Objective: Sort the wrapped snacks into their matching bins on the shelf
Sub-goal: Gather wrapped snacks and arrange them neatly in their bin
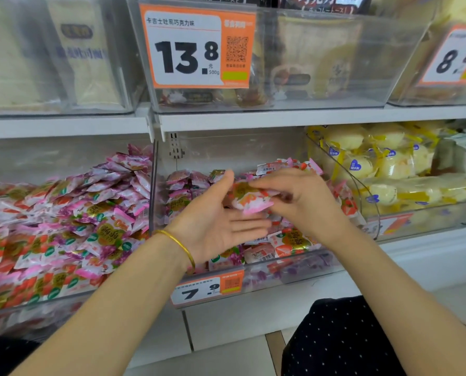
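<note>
My right hand [305, 202] pinches a pink and white wrapped snack [249, 199] over the middle clear bin [294, 270]. My left hand [215, 223], with a gold bangle on the wrist, lies palm up with straight fingers just under and left of that snack. The middle bin holds several pink, purple and red wrapped snacks. The left bin [36, 310] is heaped with the same kinds of wrappers [63, 226].
A right bin [367, 191] holds yellow wrapped cakes [383, 164]. Clear bins with bread packs sit on the upper shelf behind orange price tags [199, 47]. A 7.9 price tag [207, 290] hangs on the middle bin's front. My dotted dark clothing [343, 340] fills the lower right.
</note>
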Demonstrator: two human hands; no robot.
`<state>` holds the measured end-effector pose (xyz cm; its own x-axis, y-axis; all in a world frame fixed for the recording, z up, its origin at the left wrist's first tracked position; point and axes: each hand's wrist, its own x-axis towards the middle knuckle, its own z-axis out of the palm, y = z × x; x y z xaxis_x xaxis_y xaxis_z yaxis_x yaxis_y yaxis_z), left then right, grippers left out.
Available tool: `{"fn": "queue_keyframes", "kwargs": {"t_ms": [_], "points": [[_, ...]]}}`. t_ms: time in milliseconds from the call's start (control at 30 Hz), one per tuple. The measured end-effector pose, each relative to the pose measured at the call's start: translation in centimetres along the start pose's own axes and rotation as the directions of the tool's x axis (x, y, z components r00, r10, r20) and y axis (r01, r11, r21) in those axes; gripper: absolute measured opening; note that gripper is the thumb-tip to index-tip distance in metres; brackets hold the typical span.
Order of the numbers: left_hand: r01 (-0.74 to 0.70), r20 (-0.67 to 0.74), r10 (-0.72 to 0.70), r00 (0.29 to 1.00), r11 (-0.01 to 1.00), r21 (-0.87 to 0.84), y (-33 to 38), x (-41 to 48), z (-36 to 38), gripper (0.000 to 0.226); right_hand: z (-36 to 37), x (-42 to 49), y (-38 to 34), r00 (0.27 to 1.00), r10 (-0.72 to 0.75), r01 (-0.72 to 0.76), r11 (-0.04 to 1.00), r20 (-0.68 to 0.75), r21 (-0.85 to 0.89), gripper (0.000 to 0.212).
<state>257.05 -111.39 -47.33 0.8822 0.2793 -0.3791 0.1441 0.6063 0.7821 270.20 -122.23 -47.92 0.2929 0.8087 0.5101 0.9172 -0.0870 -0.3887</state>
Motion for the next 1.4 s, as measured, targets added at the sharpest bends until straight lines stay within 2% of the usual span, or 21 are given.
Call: {"fn": "queue_keyframes", "kwargs": {"t_ms": [67,133,167,200,233,267,333,367,400,467,500,567,667,900,1067,1167,1267,1333,1400], "points": [[-0.042,0.022,0.045,0.999,0.994,-0.101,-0.2,0.4,0.3,0.049,0.4,-0.2,-0.9,0.994,0.048,-0.065,0.979,0.094,0.193,0.042],[-0.112,-0.075,0.101,0.992,0.979,-0.17,-0.4,1.0,0.2,0.031,-0.2,-0.3,-1.5,0.945,0.145,-0.279,0.824,0.292,0.494,0.044],[-0.122,-0.121,0.1,0.988,0.974,-0.19,-0.5,1.2,-0.1,0.025,-0.7,-0.3,-1.4,0.918,0.174,-0.364,0.728,0.357,0.581,0.043],[-0.117,-0.155,0.086,0.984,0.973,-0.201,-0.6,1.3,-0.5,0.023,-1.1,-0.3,-1.2,0.906,0.199,-0.401,0.688,0.374,0.605,0.042],[-0.109,-0.185,0.073,0.98,0.975,-0.191,-0.7,1.4,-0.8,0.024,-1.4,-0.3,-0.8,0.907,0.223,-0.404,0.702,0.358,0.586,0.041],[-0.109,-0.218,0.07,0.973,0.979,-0.172,-0.8,1.4,-1.1,0.024,-1.7,-0.3,-0.4,0.915,0.248,-0.386,0.768,0.319,0.511,0.039],[-0.139,-0.279,0.094,0.956,0.979,-0.146,-0.8,1.5,-1.5,0.022,-1.9,-0.4,0.5,0.917,0.253,-0.319,0.929,0.309,0.187,0.032],[-0.159,-0.301,0.108,0.947,0.976,-0.148,-0.7,1.5,-1.6,0.02,-2.0,-0.5,0.9,0.885,0.257,-0.283,0.959,0.388,0.011,0.028],[-0.174,-0.315,0.12,0.941,0.973,-0.15,-0.6,1.5,-1.6,0.021,-2.0,-0.7,1.1,0.824,0.28,-0.243,0.96,0.493,-0.139,0.03],[-0.201,-0.324,0.14,0.936,0.966,-0.165,-0.4,1.4,-1.7,0.033,-1.6,-1.1,1.5,0.706,0.317,-0.141,0.939,0.634,-0.313,0.049],[-0.21,-0.32,0.149,0.936,0.963,-0.166,-0.4,1.5,-1.8,0.039,-1.4,-1.1,1.5,0.685,0.322,-0.115,0.933,0.653,-0.34,0.057],[-0.211,-0.306,0.158,0.939,0.967,-0.146,-0.4,1.5,-1.9,0.043,-1.0,-1.0,1.3,0.693,0.319,-0.094,0.929,0.647,-0.357,0.064],[-0.207,-0.3,0.165,0.94,0.972,-0.114,-0.5,1.4,-1.9,0.042,-0.3,-0.7,1.0,0.701,0.335,-0.069,0.911,0.63,-0.407,0.062],[-0.201,-0.26,0.167,0.951,0.974,-0.109,-0.6,0.5,-1.7,0.031,0.6,-0.5,0.7,0.702,0.407,-0.238,0.908,0.585,-0.345,0.063],[-0.183,-0.181,0.163,0.97,0.978,-0.102,-0.4,-0.9,-1.9,0.033,0.7,-0.5,0.2,0.745,0.374,-0.304,0.927,0.552,-0.218,0.048],[-0.183,-0.132,0.17,0.977,0.979,-0.095,0.0,-2.6,-2.0,0.036,0.3,-0.3,-0.5,0.82,0.354,-0.405,0.914,0.45,0.018,0.041],[-0.205,-0.086,0.198,0.976,0.974,-0.091,0.5,-4.8,-2.7,0.043,-0.6,0.2,-2.7,0.858,0.4,-0.502,0.787,0.324,0.359,0.043],[-0.225,-0.051,0.221,0.974,0.972,-0.072,0.9,-6.5,-3.7,0.048,-0.8,0.8,-4.8,0.882,0.318,-0.466,0.694,0.347,0.549,0.043],[-0.261,-0.025,0.26,0.965,0.965,-0.023,1.5,-8.5,-5.2,0.048,-0.2,1.4,-7.2,0.877,0.244,-0.479,0.51,0.414,0.714,0.033]]}}
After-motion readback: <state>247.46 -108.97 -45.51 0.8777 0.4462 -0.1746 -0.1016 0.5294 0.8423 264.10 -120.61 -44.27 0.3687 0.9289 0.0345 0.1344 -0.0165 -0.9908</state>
